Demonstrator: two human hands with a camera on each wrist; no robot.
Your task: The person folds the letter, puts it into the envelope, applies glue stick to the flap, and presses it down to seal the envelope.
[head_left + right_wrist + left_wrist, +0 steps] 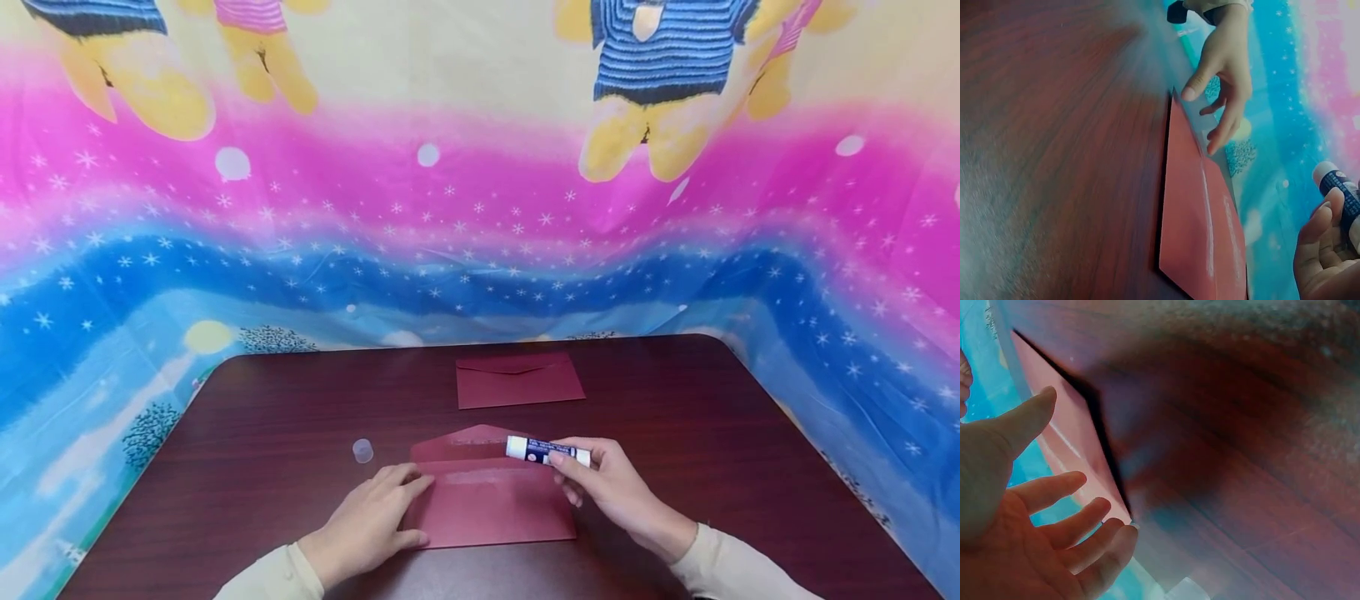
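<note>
A red envelope [495, 508] lies on the table with its flap [457, 443] unfolded toward the far side. Pale glue streaks run along the flap and just below the fold. My left hand [371, 517] rests at the envelope's left edge, fingers loosely spread; in the left wrist view that hand [1041, 531] shows an empty palm. Between thumb and fingers, my right hand [618, 487] grips an uncapped glue stick [536, 450] above the envelope's right part. The right wrist view shows the same glue stick [1338, 184], partly cut off by the frame's edge.
A translucent cap [363, 451] sits left of the flap. Farther back lies a second red envelope [520, 387], its flap folded down. The dark wooden table [300, 400] ends at a patterned cloth backdrop [480, 208] behind and at both sides.
</note>
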